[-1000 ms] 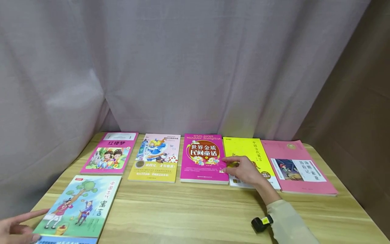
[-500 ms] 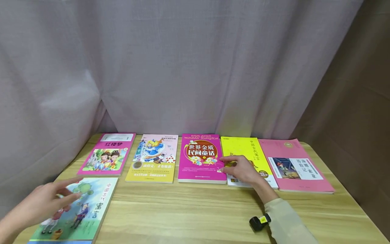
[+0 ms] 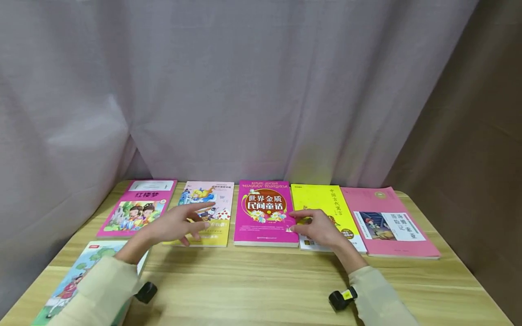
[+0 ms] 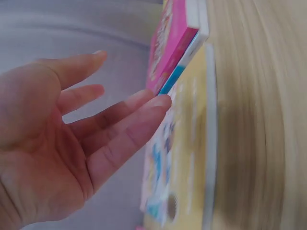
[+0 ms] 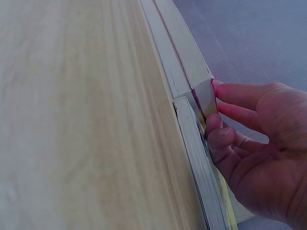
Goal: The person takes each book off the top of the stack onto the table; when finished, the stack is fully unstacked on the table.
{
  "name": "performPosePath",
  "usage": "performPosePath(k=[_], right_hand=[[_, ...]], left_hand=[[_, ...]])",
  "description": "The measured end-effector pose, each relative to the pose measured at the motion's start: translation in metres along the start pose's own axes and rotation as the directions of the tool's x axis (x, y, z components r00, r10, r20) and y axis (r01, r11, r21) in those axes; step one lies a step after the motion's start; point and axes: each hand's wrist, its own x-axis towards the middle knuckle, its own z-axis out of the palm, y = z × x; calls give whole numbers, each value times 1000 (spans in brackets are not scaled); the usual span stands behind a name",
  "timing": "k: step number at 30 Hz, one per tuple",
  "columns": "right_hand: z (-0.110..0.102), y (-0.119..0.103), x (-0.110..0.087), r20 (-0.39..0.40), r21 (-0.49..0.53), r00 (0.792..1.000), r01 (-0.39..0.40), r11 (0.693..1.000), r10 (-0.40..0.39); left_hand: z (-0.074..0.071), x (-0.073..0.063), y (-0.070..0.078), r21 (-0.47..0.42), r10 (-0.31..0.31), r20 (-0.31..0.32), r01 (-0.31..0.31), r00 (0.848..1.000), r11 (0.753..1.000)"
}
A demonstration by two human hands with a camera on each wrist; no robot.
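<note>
A magenta storybook (image 3: 265, 233) lies at the middle of the row. The left wrist view shows another book with a blue and white edge (image 4: 182, 67) under it. At its right side, my right hand (image 3: 320, 228) touches the edge with fingertips and thumb; part of this hand is over a yellow book (image 3: 314, 199). My left hand (image 3: 175, 224) hovers above a pink and yellow book with a blond girl on its cover (image 3: 200, 242). Its fingers are spread, hold nothing, and point toward the magenta book.
A pink book (image 3: 408, 246) lies at the far right, and a magenta-framed book (image 3: 122, 231) at the left. Nearer, my left sleeve partly covers a green and blue book (image 3: 69, 276). Grey curtain (image 3: 228, 90) hangs behind the wooden table (image 3: 244, 285).
My left hand has left the green and blue book and moved right and away from me, over the girl-cover book. My right hand stays at the magenta book's edge. The head view has shifted slightly.
</note>
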Motion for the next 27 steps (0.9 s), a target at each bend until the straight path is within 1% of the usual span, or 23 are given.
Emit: performPosePath(k=[3,7,11,17,21,24,27], right_hand=[[0,0,0,0,7,1000,3,1000,-3],[-1,0,0,-6,0,1000,10,1000,-10],[1,-1,0,-9,-6,1000,13,1000,-13],[2,1,-1,-7,-3,1000,2,1000,-2],[1,1,-1,-13,-10,1000,-1,1000,1],[1,0,-2,-13,-7,1000,-4,1000,4],[0,-1,-2,-12,-4,1000,-4,1000,4]], left_hand=[[11,20,3,-32,-5,35,6,999,999],[25,43,2,-86,-9,64,14,998,996],[36,61,-1,-126,-19,55,26,998,992],[44,80,-9,-152,-39,32,44,999,987],[47,91,-9,-120,-54,19,56,998,991],[49,97,-7,-50,-75,6,75,997,996],[52,103,-4,29,-92,-9,93,996,995]])
